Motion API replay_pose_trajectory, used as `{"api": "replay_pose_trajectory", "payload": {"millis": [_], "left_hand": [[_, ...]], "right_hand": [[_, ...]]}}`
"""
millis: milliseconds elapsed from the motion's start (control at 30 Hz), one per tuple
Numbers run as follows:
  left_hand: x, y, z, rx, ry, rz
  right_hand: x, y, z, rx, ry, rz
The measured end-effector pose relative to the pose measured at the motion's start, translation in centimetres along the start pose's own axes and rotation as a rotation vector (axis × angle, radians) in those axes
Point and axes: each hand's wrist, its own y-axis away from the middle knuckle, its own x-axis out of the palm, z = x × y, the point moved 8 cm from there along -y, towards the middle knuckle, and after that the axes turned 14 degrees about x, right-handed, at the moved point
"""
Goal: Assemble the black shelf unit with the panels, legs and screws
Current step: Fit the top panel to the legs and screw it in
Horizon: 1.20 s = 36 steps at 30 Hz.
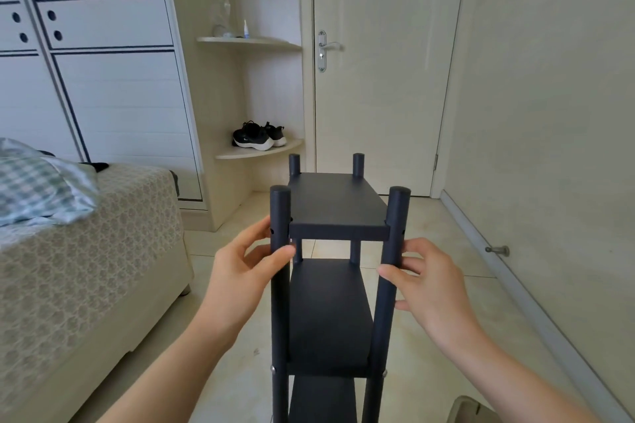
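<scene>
The shelf unit (335, 206) — stiff, likely light, slick-coated — is being held by its near legs (279, 306), one gripped by the left hand (240, 273), one by the right hand (433, 283).

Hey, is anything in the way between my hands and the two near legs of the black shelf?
Nothing visible. The left hand grips the near left leg just under the top panel, and the right hand grips the near right leg at about the same height.
</scene>
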Motion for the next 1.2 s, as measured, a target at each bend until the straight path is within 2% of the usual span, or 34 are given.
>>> {"api": "replay_pose_trajectory", "payload": {"millis": [133, 567, 900, 1067, 1200], "left_hand": [[-1.1, -0.1, 0.4, 0.057, -0.185, -0.035], [-4.3, 0.7, 0.5, 0.036, -0.287, -0.164], [-4.9, 1.4, 1.6, -0.042, -0.284, -0.192], [-4.8, 1.3, 0.9, -0.023, -0.329, -0.189], [-5.3, 1.6, -0.1, -0.001, -0.410, -0.284]], "right_hand": [[0.8, 0.6, 0.0, 0.013, -0.030, 0.059], [4.4, 2.6, 0.3, -0.030, 0.024, 0.196], [4.8, 2.4, -0.5, -0.014, 0.034, 0.201], [4.6, 2.3, -0.6, -0.012, 0.046, 0.197], [4.6, 2.4, -0.6, 0.007, 0.020, 0.217]]}}
